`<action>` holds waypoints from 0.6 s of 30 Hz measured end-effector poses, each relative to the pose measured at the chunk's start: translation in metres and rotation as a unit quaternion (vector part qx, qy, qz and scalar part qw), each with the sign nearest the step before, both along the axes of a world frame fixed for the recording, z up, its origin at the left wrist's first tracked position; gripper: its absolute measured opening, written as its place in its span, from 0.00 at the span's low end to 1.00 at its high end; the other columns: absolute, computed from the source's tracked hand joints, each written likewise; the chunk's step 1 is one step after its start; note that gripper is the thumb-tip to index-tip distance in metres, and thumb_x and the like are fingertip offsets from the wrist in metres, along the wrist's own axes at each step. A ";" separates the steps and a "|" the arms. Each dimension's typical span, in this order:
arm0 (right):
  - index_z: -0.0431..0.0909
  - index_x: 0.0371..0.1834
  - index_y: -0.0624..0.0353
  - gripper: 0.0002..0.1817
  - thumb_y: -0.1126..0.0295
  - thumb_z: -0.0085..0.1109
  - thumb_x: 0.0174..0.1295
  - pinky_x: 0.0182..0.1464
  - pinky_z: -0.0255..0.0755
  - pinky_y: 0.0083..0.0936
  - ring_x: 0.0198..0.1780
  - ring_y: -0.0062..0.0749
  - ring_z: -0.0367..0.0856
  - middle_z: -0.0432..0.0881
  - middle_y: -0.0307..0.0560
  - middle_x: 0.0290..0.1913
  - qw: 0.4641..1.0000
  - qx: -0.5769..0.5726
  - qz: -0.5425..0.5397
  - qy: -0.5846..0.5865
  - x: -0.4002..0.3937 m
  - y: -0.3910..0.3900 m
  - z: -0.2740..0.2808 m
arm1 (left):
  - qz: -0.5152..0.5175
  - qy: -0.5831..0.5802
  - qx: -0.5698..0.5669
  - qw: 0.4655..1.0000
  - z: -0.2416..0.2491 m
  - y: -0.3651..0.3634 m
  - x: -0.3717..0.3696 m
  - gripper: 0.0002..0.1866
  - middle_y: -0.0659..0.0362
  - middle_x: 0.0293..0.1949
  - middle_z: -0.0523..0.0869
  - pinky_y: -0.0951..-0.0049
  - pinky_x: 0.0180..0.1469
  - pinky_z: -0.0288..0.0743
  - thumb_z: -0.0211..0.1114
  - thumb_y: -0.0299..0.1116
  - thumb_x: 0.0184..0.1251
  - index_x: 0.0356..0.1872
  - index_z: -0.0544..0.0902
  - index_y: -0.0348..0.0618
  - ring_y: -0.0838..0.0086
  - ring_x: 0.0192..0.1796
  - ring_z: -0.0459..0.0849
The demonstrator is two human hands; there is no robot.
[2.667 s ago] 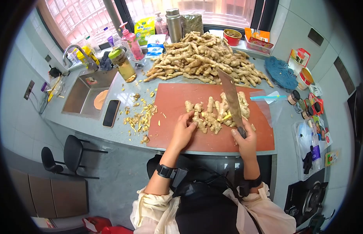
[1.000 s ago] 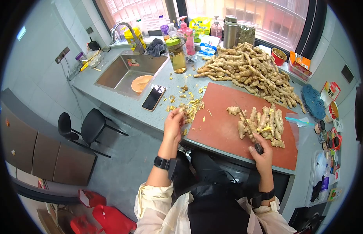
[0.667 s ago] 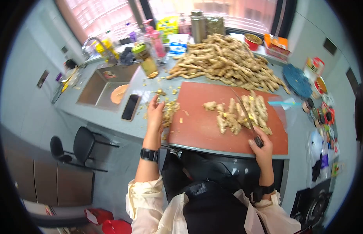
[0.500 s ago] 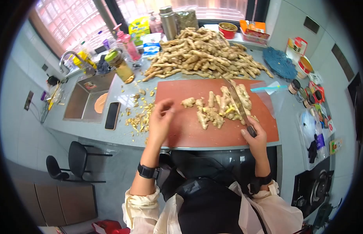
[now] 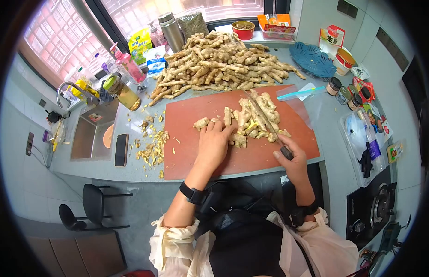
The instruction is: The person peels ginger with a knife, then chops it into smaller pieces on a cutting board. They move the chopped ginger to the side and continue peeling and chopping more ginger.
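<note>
Since the frame half a second back, the left hand has been moving in from the air over the board's left edge and is now coming down on the ginger pieces. Its fingers are curling over the nearer left ones and touching them; cannot tell whether they are closing on any. The right hand is gripping the dark handle of a kitchen knife, whose blade is slanting up and leftward over the pieces. These are lying clustered on the reddish-brown cutting board, some showing yellow cut faces. A large heap of ginger is sitting behind the board. Peelings and scraps are lying scattered on the counter just left of it; a phone is resting between them and the sink. A clear zip bag is overlapping the board's right side.
</note>
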State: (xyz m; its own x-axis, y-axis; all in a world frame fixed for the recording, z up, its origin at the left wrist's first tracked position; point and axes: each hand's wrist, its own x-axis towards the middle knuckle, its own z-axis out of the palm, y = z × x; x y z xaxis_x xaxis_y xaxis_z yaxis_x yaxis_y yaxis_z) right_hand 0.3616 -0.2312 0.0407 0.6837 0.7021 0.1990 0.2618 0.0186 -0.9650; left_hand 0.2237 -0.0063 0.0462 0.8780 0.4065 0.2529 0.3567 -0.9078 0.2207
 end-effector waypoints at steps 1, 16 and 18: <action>0.78 0.67 0.61 0.27 0.77 0.66 0.62 0.58 0.71 0.20 0.53 0.20 0.80 0.85 0.44 0.58 1.000 -0.019 0.002 0.019 0.000 -0.001 0.001 | -0.007 -0.029 0.010 0.999 -0.002 0.001 -0.001 0.25 0.55 0.51 0.82 0.55 0.60 0.71 0.64 0.21 0.53 0.54 0.85 0.54 0.56 0.56 0.78; 0.76 0.68 0.62 0.29 0.80 0.65 0.61 0.51 0.72 0.18 0.45 0.17 0.78 0.85 0.43 0.60 0.997 0.041 0.054 -0.026 -0.013 0.022 -0.005 | 0.045 -0.332 -0.713 0.615 0.024 -0.017 -0.087 0.24 0.57 0.57 0.83 0.71 0.58 0.75 0.52 0.35 0.79 0.70 0.72 0.33 0.75 0.56 0.81; 0.76 0.68 0.63 0.29 0.80 0.66 0.61 0.51 0.73 0.19 0.46 0.18 0.79 0.84 0.44 0.61 0.996 0.046 0.076 -0.032 -0.022 0.028 0.003 | 0.044 -0.346 -0.738 0.578 0.020 -0.018 -0.096 0.23 0.57 0.54 0.83 0.71 0.55 0.77 0.51 0.34 0.78 0.69 0.72 0.33 0.74 0.51 0.83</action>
